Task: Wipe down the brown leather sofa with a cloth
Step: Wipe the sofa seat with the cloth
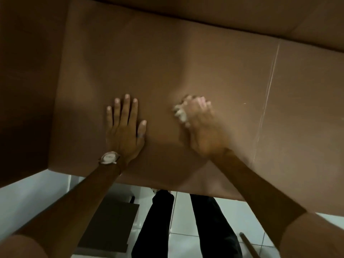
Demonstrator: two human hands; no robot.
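From the head view, the step in hand looked to be a wiping stroke on the seat cushion of the brown leather sofa (pixel 167 58). The right hand (pixel 202 127) was blurred, which I took as motion, and a small pale cloth (pixel 180 112) bunched under its fingers (pixel 197 103), which curled down over the wad; only a scrap of the cloth showed past them on the side nearer the left hand. The left hand (pixel 124 127) lay flat on the cushion just beside it, fingers straight and slightly spread, thumb out, holding nothing, a watch (pixel 109 157) on the wrist.

To do the stroke well, I judged the cloth should be spread flatter so that more of it met the leather, pressure kept even, and passes overlapped from the front edge of the seat toward the backrest. The braced left hand would steady the body, but it covered a patch that would need its own pass afterwards. The cushion's far corners and the crease under the backrest looked easy to miss.

The sofa filled most of the view: smooth matte brown leather, dimpled with soft folds around the pressing right hand. A pale streak (pixel 268 90) ran along the seam between this cushion and the next one to the right. The armrest stood dark along the left edge. Below the seat's front edge lay white floor tiles (pixel 186 220) and the person's dark trouser legs (pixel 214 229)
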